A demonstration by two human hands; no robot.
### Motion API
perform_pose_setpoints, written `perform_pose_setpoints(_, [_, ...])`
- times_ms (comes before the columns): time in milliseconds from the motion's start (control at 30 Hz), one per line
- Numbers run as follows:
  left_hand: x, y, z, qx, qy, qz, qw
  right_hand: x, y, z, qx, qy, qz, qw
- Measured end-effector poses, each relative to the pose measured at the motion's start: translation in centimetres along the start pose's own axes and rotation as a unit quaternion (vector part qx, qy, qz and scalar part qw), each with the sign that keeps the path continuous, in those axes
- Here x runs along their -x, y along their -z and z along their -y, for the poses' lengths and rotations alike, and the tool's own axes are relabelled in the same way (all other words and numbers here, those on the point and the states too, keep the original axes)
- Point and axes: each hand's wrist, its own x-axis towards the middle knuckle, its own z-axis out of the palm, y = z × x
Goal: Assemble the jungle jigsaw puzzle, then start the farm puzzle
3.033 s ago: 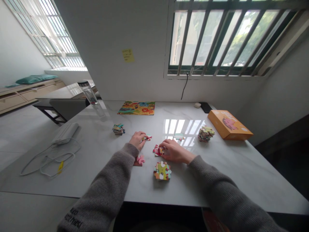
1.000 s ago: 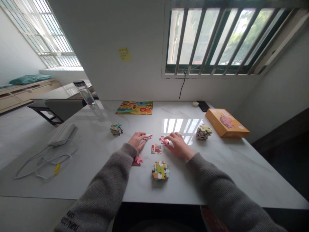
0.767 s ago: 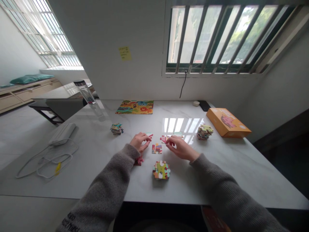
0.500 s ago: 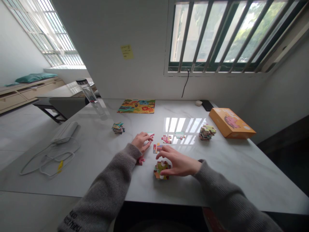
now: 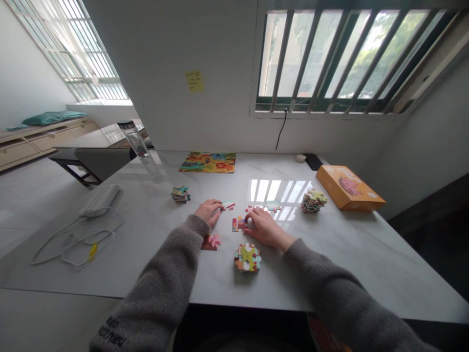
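Note:
My left hand (image 5: 209,212) rests with curled fingers at the edge of a pale jigsaw piece (image 5: 229,206) with a red stripe, fingertips and thumb closed at its left end. To the right, my right hand (image 5: 269,230) is closed round a small whitish jigsaw piece (image 5: 250,222), mostly hidden by the fingers. Beside those fingers lies a red and purple jigsaw piece (image 5: 237,224). A pink and dark red jigsaw piece (image 5: 211,241) sits below my left hand. Nearer to me is a stack of jigsaw pieces (image 5: 248,257), a green one on top.
A pale green piece (image 5: 273,206) lies behind my right hand. Other piece stacks stand left (image 5: 180,194) and right (image 5: 314,201). Around them are a picture board (image 5: 208,162), an orange box (image 5: 350,187), a phone (image 5: 313,162), a bottle (image 5: 134,138) and a white cable (image 5: 73,249).
My right hand has moved up and away from the near stack to the pieces behind it, and its fingers have closed. The left hand has shifted slightly left, uncovering more of the pink piece.

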Motion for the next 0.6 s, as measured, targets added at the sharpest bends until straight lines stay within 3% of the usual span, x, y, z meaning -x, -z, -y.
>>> perform_pose_setpoints(167, [-0.2,0.0,0.1,0.007,-0.023,0.007,1.0,-2.0,-1.2,0.1,-0.031,0.013,-0.018,0.999])
perform_pose_setpoints(333, [-0.4,0.6,0.0,0.009,-0.029,0.023,0.999,-3.8,-2.0,1.2,0.025,-0.002,-0.031,0.999])
perform_pose_setpoints(600, [-0.2,1.2,-1.5,0.019,-0.023,0.027,0.999,-4.0,-2.0,1.7,0.054,0.012,-0.029,0.998])
